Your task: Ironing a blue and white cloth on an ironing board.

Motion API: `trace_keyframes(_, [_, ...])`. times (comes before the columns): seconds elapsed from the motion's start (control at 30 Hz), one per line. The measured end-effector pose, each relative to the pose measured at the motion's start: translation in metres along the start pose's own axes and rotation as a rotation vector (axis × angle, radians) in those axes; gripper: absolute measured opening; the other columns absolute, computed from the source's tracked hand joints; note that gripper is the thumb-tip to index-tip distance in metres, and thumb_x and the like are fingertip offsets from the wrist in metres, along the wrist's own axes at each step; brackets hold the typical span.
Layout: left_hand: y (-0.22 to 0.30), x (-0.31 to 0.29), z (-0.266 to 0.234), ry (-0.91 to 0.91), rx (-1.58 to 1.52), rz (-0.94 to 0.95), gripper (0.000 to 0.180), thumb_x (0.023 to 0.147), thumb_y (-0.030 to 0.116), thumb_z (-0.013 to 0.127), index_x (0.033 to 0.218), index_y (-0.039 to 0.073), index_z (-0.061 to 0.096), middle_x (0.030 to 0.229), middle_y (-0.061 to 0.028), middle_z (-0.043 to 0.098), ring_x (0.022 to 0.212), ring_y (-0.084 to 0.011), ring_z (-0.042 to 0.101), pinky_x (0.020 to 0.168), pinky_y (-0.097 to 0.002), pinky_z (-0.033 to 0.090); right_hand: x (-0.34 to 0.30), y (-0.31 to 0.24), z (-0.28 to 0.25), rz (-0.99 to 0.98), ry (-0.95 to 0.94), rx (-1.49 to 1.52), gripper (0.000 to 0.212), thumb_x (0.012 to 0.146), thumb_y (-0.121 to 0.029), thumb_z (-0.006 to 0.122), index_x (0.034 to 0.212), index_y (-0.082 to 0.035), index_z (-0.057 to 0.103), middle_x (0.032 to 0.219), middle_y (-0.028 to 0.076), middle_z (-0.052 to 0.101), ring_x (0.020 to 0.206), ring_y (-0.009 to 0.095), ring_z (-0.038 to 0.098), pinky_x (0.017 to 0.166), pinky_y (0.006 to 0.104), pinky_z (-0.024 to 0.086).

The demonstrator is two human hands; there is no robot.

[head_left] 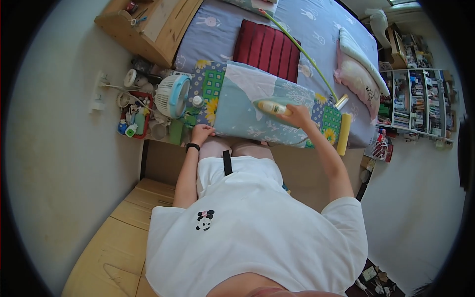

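Observation:
My right hand (298,117) is closed around the handle of a small clothes iron (271,107), pale cream and green. The iron lies on a light blue cloth (237,114) with white leaf prints and a pale patch, its pointed end toward the left. At the cloth's near left corner, my left hand (202,133) has its fingers drawn together on the edge. Beneath the cloth, a colourful sunflower-print mat (212,84) shows at both sides. A small white bottle (198,101) stands left of the cloth.
A blue and white fan (173,96) stands at the left, beside a red basket (147,126) of small items. Beyond the cloth lie a dark red cushion (267,52) and a long green stick (308,58) on the bed. A yellow roll (344,134) lies at the right edge.

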State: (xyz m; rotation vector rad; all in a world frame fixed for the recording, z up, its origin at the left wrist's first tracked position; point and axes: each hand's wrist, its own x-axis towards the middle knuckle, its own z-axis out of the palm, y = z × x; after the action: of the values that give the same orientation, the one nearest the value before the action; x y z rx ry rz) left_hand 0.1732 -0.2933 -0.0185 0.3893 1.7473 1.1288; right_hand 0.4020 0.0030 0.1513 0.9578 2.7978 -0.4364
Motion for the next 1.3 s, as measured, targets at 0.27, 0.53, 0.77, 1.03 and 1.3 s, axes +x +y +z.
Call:
trace_keyframes(0.27, [0.013,-0.005,0.001,-0.015,0.058,-0.033,0.012,0.072,0.012,0.065,0.073,0.0,0.064,0.063,-0.0063,0.064,0.057,-0.0103,0.06,0.055,-0.0215,0.045,-0.015,0.002,0.048,-0.338,-0.24,-0.087,0.05,0.064,-0.06,0.057,0.072,-0.011,0.059,0.057,0.011,0.057,0.055,0.031,0.058,0.051,0.0392,0.045])
trace_keyframes(0.53, [0.016,-0.005,0.002,0.006,0.008,-0.108,0.011,0.072,0.01,0.063,0.075,0.0,0.063,0.066,-0.0067,0.064,0.06,-0.0105,0.058,0.06,-0.0219,0.044,-0.003,-0.008,0.059,0.324,0.177,0.118,0.046,0.064,-0.054,0.061,0.068,-0.009,0.055,0.058,0.013,0.057,0.055,0.033,0.057,0.049,0.0412,0.044])
trace_keyframes(0.77, [0.015,-0.001,0.003,0.035,0.094,-0.124,0.01,0.07,0.01,0.064,0.07,0.0,0.064,0.063,-0.0062,0.064,0.057,-0.0097,0.057,0.058,-0.0217,0.043,-0.008,0.018,0.048,-0.535,-0.211,-0.076,0.05,0.066,-0.058,0.058,0.073,-0.009,0.057,0.059,0.014,0.058,0.057,0.034,0.058,0.052,0.0414,0.044])
trace_keyframes(1.03, [0.009,0.0,0.003,0.053,-0.014,-0.134,0.012,0.069,0.011,0.065,0.068,-0.001,0.064,0.062,-0.0058,0.064,0.056,-0.0089,0.057,0.056,-0.0208,0.043,-0.002,0.002,0.056,0.284,0.16,0.111,0.049,0.069,-0.056,0.057,0.072,-0.007,0.056,0.061,0.015,0.059,0.057,0.033,0.058,0.051,0.0426,0.043])
trace_keyframes(1.3, [0.011,-0.001,0.006,0.079,0.008,-0.144,0.011,0.069,0.009,0.065,0.07,-0.001,0.064,0.065,-0.0073,0.063,0.059,-0.0109,0.058,0.059,-0.0216,0.044,0.002,0.023,0.043,-0.612,-0.243,-0.09,0.047,0.066,-0.056,0.058,0.072,-0.01,0.058,0.059,0.012,0.058,0.056,0.031,0.059,0.051,0.0394,0.045])
